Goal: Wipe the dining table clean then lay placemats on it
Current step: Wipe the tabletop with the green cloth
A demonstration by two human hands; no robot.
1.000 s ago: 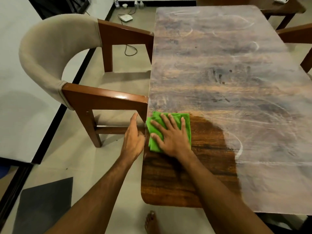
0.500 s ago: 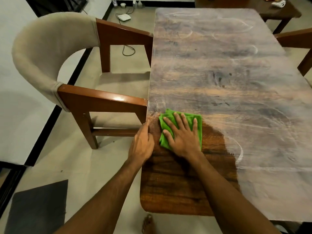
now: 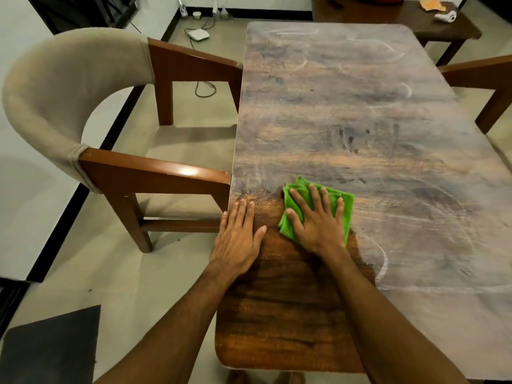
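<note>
Cloth (image 3: pixel 347 212) lies pressed under flat right hand (image 3: pixel 318 225); left hand (image 3: pixel 238 239) flat on table (image 3: pixel 360 106).

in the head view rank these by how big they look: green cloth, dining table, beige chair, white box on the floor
1. dining table
2. beige chair
3. green cloth
4. white box; it lies farthest from the camera, so its real size is unsure

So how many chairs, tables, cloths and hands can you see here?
Chairs: 2, the beige-backed wooden armchair and a brown wooden chair partly in view.
Tables: 2, the long dusty wooden dining table and a small dark wooden side table.
Cloths: 1, the folded green cloth.
Hands: 2, the left hand and the right hand.
Total: 7.
</note>
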